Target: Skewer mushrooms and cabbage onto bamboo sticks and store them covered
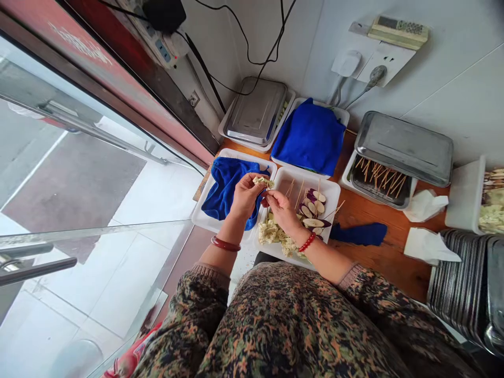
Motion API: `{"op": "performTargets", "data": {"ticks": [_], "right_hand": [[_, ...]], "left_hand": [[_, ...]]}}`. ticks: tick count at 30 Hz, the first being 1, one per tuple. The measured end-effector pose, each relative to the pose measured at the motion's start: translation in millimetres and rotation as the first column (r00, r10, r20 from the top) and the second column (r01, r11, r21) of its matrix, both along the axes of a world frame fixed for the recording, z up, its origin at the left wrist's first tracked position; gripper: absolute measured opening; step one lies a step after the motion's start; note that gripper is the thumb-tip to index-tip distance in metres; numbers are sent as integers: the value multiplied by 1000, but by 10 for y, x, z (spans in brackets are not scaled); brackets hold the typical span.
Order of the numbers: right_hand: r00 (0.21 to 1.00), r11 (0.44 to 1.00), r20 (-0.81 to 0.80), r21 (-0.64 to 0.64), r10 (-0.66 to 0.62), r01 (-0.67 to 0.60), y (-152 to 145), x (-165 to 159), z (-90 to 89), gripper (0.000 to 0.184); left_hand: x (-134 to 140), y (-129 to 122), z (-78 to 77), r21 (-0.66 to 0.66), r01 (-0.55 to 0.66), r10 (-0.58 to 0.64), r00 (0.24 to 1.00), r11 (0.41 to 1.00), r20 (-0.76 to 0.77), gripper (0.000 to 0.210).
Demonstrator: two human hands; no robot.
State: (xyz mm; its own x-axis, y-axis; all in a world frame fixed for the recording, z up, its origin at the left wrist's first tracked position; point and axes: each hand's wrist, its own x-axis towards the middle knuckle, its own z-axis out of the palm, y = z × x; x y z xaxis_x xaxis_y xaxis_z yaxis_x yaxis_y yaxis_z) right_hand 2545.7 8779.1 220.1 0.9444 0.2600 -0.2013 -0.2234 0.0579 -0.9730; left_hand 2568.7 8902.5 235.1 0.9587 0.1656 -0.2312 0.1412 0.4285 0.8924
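Floret (pixel 260 181) is gripped by the fingertips of the left hand (pixel 244 198), closed around it. Thin stick (pixel 268 189) appears pinched by the right hand (pixel 284 210), fingers curled in, just beside the left. Floret is held above the joint of two trays; exact fit on stick cannot be told.

Clock from the hands: at 3, in the white tray (pixel 334 195), eggplant (pixel 315 203) is seen sliced and set on sticks, so that part is judged done. At 5 to 6, cauliflower (pixel 271 232) is heaped in the same tray; some is judged left unthreaded, though part is hidden by the right arm. At 9, a tray is covered by a blue cloth (pixel 222 186); contents mostly hidden, so no count can be given. Near 3, farther out, more sticks (pixel 384 176) are held in a half-lidded tub (pixel 348 176).
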Motion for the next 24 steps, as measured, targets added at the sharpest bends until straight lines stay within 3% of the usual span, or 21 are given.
{"op": "performTargets", "data": {"ticks": [6, 24], "right_hand": [[997, 1000, 70, 1, 28, -28, 54, 32, 29, 23], [995, 996, 60, -33, 83, -81, 84, 83, 69, 33]], "left_hand": [[32, 26, 51, -19, -23, 25, 994, 1000, 110, 21], [9, 53, 42, 13, -27, 25, 991, 1000, 130, 19]]}}
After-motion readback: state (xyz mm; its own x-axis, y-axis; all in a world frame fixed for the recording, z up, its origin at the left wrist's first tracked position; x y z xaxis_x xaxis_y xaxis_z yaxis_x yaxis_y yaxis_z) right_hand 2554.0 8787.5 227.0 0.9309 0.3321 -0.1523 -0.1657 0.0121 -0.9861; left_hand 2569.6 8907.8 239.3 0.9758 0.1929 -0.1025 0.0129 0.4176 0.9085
